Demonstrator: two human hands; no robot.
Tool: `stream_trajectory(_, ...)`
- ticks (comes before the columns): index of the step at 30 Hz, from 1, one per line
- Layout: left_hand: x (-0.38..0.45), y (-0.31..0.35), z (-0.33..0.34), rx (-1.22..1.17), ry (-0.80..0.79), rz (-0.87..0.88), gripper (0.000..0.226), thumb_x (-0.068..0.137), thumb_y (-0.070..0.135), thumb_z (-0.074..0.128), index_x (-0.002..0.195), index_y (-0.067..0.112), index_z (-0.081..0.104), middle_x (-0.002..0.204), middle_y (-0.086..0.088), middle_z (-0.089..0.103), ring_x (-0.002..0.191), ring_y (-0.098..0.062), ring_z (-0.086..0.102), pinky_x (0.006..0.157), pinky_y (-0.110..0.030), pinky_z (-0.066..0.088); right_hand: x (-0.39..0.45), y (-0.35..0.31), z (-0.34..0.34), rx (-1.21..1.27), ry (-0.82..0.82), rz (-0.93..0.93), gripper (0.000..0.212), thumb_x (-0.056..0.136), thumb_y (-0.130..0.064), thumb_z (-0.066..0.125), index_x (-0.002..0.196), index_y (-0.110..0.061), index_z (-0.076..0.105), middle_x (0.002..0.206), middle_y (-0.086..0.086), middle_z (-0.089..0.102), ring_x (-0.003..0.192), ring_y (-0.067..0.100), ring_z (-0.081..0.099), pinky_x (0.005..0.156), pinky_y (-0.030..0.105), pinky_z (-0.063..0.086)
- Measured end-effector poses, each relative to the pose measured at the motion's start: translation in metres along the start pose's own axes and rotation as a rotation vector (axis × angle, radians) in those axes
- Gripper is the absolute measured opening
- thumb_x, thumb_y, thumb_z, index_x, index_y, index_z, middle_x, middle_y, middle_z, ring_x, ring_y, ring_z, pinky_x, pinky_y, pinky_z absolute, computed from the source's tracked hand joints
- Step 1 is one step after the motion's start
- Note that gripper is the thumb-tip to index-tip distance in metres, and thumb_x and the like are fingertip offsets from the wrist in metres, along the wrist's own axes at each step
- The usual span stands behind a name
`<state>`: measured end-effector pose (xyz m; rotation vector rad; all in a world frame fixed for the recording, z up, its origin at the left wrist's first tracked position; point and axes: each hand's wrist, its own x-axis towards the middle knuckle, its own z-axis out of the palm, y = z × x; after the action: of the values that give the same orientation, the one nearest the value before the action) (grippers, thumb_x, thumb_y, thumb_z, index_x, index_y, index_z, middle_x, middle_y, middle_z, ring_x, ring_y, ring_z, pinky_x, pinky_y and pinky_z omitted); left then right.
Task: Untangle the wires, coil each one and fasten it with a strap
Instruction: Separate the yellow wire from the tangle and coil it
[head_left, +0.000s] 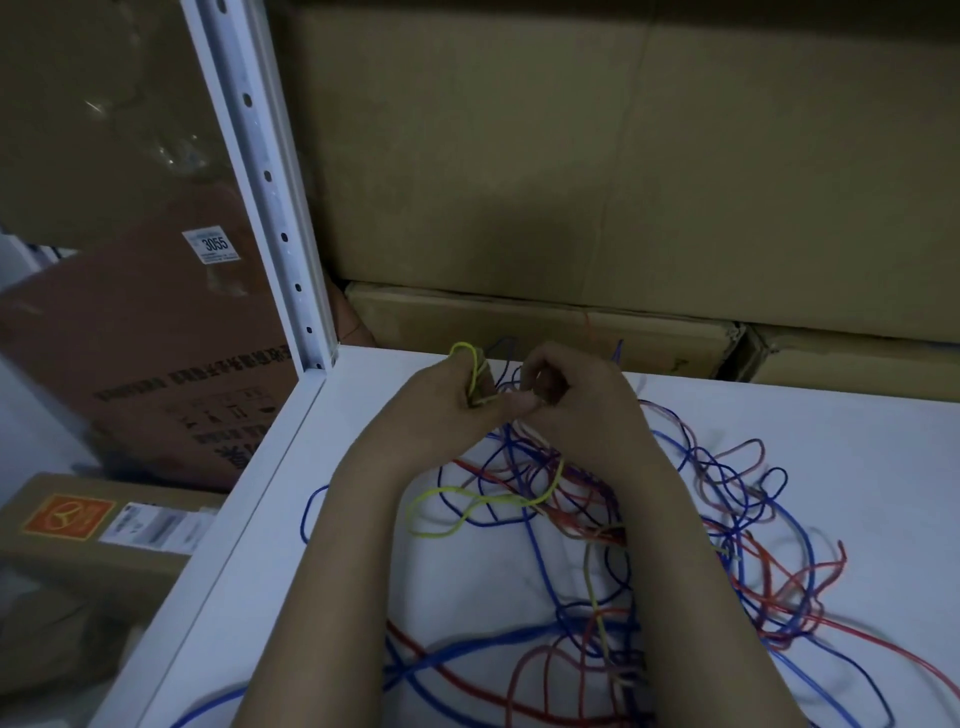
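Above the tangle of blue and red wires (675, 525) on the white shelf (270, 519), my left hand (457, 395) pinches small loops of yellow wire (470, 371); my right hand (566, 387) curls beside it, its hold unclear. Light, springy, probably slippery: best gripped at the bundled loops.

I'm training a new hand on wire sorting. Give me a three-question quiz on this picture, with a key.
1. True or false: the yellow wire is already fully coiled and strapped.
2. Which hand holds the yellow loop? A) left hand B) right hand C) neither
3. Fill in: the tangle of red and blue wires lies on a white ____.

Key:
1. False. A loop is pinched in the hand, but the rest trails loose into the tangle, and no strap shows.
2. A
3. Shelf; cardboard boxes stand behind it.
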<state>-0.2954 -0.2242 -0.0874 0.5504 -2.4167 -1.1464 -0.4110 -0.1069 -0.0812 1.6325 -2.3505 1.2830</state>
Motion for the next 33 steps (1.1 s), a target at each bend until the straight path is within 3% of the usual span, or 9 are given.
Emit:
stream_trajectory(5, -0.001, -0.004, -0.01, -0.055, -0.005, 0.056, 0.041, 0.087, 0.03, 0.067, 0.066, 0.007, 0.041, 0.056, 0.01, 0.027, 0.048, -0.003, 0.028, 0.049, -0.019, 0.027, -0.003, 0.004, -0.011, 0.209, -0.276, 0.127, 0.004, 0.085, -0.03, 0.067, 0.083, -0.028, 0.065, 0.071, -0.007, 0.059, 0.064, 0.002, 0.051, 0.058, 0.017, 0.041)
stream_trajectory(8, -0.001, -0.002, -0.008, -0.065, 0.139, 0.039, 0.039, 0.091, 0.027, 0.064, 0.071, -0.003, 0.047, 0.072, 0.015, 0.016, 0.054, -0.002, 0.018, 0.052, -0.028, 0.033, -0.003, 0.002, -0.016, 0.31, -0.339, 0.15, 0.021, 0.094, -0.021, 0.055, 0.092, -0.039, 0.066, 0.081, -0.004, 0.067, 0.069, 0.008, 0.058, 0.064, 0.016, 0.041)
stream_trajectory(11, -0.001, 0.0, -0.009, 0.004, 0.259, 0.07, 0.043, 0.094, 0.031, 0.058, 0.067, 0.004, 0.04, 0.055, -0.001, 0.035, 0.052, -0.011, 0.039, 0.051, -0.018, 0.027, -0.002, 0.001, -0.014, 0.211, -0.345, 0.192, 0.014, 0.096, -0.026, 0.054, 0.1, -0.028, 0.067, 0.082, -0.003, 0.065, 0.073, 0.011, 0.059, 0.067, 0.021, 0.042)
stream_trajectory(14, -0.001, -0.002, -0.012, 0.011, 0.424, 0.05, 0.044, 0.095, 0.034, 0.054, 0.072, -0.002, 0.047, 0.061, -0.017, 0.048, 0.056, -0.021, 0.045, 0.054, -0.033, 0.031, -0.002, 0.001, -0.015, 0.113, -0.325, 0.191, 0.009, 0.092, -0.029, 0.06, 0.09, -0.022, 0.066, 0.072, -0.013, 0.053, 0.065, -0.001, 0.049, 0.062, 0.016, 0.037)
stream_trajectory(19, -0.001, 0.0, -0.009, -0.04, 0.569, -0.005, 0.045, 0.096, 0.032, 0.054, 0.061, 0.017, 0.03, 0.053, 0.003, 0.029, 0.047, -0.007, 0.034, 0.047, -0.026, 0.02, -0.003, -0.003, -0.016, 0.031, -0.309, 0.223, 0.012, 0.088, -0.022, 0.063, 0.077, -0.021, 0.058, 0.067, -0.01, 0.05, 0.056, -0.003, 0.046, 0.054, 0.012, 0.035)
stream_trajectory(22, 0.0, 0.0, -0.009, -0.058, 0.651, -0.033, 0.046, 0.098, 0.03, 0.052, 0.062, 0.019, 0.025, 0.054, 0.004, 0.027, 0.045, -0.003, 0.033, 0.044, -0.023, 0.018, -0.004, -0.002, -0.018, 0.013, -0.33, 0.282, 0.004, 0.087, -0.02, 0.063, 0.085, -0.018, 0.062, 0.069, -0.009, 0.053, 0.055, 0.001, 0.045, 0.059, 0.021, 0.038)
stream_trajectory(28, 0.001, -0.003, -0.01, -0.04, 0.697, -0.089, 0.045, 0.099, 0.031, 0.05, 0.061, 0.016, 0.03, 0.054, 0.003, 0.033, 0.045, 0.001, 0.039, 0.041, -0.019, 0.022, 0.001, 0.001, -0.023, -0.382, 0.003, 0.13, 0.027, 0.09, -0.021, 0.065, 0.116, -0.021, 0.068, 0.106, 0.009, 0.06, 0.102, 0.029, 0.048, 0.084, 0.037, 0.04)
stream_trajectory(30, 0.003, -0.006, -0.011, -0.067, 0.613, -0.141, 0.044, 0.098, 0.036, 0.05, 0.066, 0.006, 0.047, 0.057, -0.001, 0.045, 0.05, -0.002, 0.044, 0.042, -0.017, 0.027, 0.002, 0.003, -0.023, -0.448, 0.181, 0.039, 0.023, 0.09, -0.017, 0.063, 0.113, -0.015, 0.07, 0.097, 0.014, 0.06, 0.096, 0.034, 0.049, 0.074, 0.035, 0.034)
stream_trajectory(33, 0.003, -0.008, -0.013, -0.145, 0.43, -0.202, 0.043, 0.097, 0.042, 0.049, 0.064, 0.015, 0.056, 0.056, 0.009, 0.055, 0.052, -0.001, 0.049, 0.048, -0.015, 0.033, 0.002, 0.005, -0.022, -0.267, 0.367, 0.039, 0.018, 0.093, -0.014, 0.06, 0.107, -0.01, 0.071, 0.09, 0.012, 0.062, 0.085, 0.029, 0.056, 0.065, 0.028, 0.032)
